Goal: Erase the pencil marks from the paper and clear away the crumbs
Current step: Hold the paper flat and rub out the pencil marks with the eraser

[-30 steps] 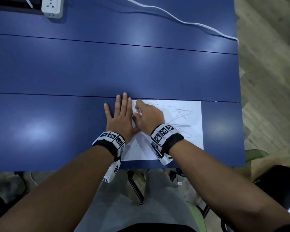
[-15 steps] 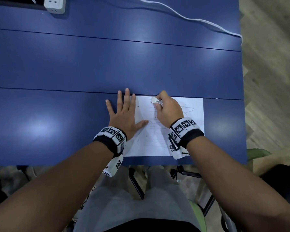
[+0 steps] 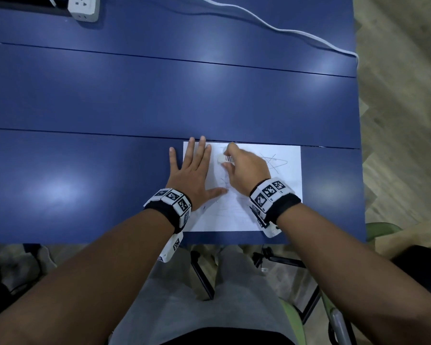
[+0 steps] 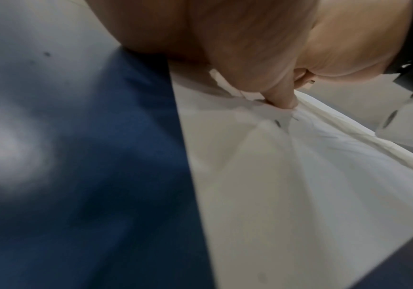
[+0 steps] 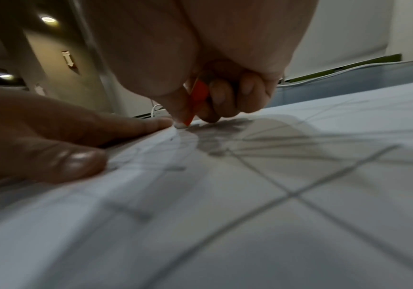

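I see a white rectangular sheet of paper (image 3: 279,207) lying flat at the near right part of a dark blue, smooth, slightly glossy table (image 3: 159,100) built of long panels with thin seams between them. The sheet's far edge runs along one of those seams. Grey pencil marks (image 3: 274,161) cross it as thin straight strokes, clearest as a tangle toward the far right corner, with fainter lines nearer the middle; from my right wrist camera they read as long crossing lines on a matte surface (image 5: 287,193).

My right hand (image 3: 246,170) has its fingers curled round a small white block eraser (image 3: 225,159) whose paper sleeve carries a barcode; the sleeve shows orange-red in the right wrist view (image 5: 197,101). The eraser's bare white tip meets the paper near the sheet's far left part, just beside my left fingers.

My left hand (image 3: 192,175) lies flat with fingers straight and spread, pressing the sheet's left edge, the thumb pointing right across the paper. In the left wrist view the paper (image 4: 299,185) puckers slightly by the thumb (image 4: 282,97).

A white power strip (image 3: 84,7) sits at the table's far left, and a white cable (image 3: 271,26) snakes along the far right edge.
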